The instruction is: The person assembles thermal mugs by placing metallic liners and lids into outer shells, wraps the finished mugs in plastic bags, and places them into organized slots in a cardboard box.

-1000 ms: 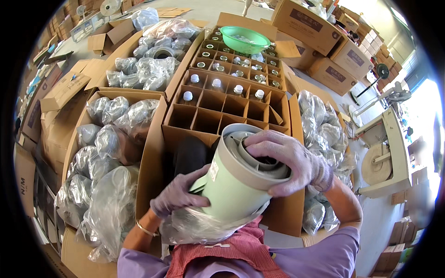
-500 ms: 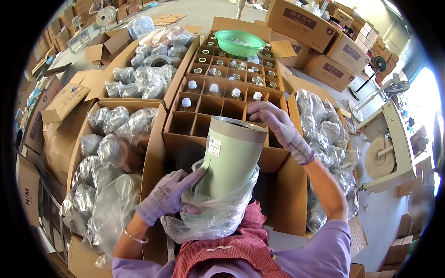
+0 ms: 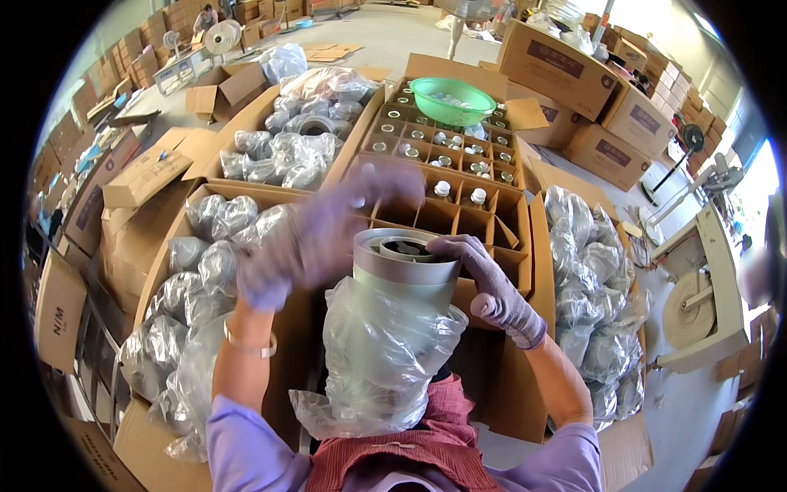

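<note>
Left hand (image 3: 328, 225) lifted off, grip unclear | right hand (image 3: 492, 287) loosely spread, touching canister (image 3: 402, 273) | bag (image 3: 385, 353) higher

Container (image 3: 406, 269) at centre, lower part inside plastic bag (image 3: 385, 357). Right hand (image 3: 496, 291) on its rim, right side; left hand (image 3: 324, 225) to its left. Beyond: near divided carton (image 3: 508, 207), bottles (image 3: 443, 190) within; farther back, basin (image 3: 447, 111) atop far divided carton (image 3: 398, 128). Bagged items (image 3: 217, 266) in cartons both sides. Stacked boxes (image 3: 557, 70) behind, right.
</note>
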The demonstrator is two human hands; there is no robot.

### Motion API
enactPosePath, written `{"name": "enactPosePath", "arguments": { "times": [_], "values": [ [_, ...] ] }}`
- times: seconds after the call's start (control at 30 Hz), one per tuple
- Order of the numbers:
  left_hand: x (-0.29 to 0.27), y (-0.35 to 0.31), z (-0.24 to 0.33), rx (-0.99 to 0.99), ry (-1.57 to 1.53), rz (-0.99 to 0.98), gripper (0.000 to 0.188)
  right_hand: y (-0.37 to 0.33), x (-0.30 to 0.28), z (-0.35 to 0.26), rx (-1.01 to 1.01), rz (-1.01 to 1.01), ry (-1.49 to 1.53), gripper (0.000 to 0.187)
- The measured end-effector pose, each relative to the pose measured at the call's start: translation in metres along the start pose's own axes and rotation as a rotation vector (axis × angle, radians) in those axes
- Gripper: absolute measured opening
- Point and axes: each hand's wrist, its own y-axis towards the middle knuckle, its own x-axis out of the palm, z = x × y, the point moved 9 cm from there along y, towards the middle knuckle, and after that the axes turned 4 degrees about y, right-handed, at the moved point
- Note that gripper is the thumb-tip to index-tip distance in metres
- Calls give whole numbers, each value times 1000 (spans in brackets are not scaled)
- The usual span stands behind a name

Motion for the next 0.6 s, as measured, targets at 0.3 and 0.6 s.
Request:
{"name": "enactPosePath", "arguments": {
  "times": [0.3,0.6],
  "values": [
    [46,-41,-4,209,574,-296,21,15,-5,-2,22,-109,-48,119],
    [60,-47,-15,159,291,-68,16,26,28,102,267,135,965,80]
  ]
}}
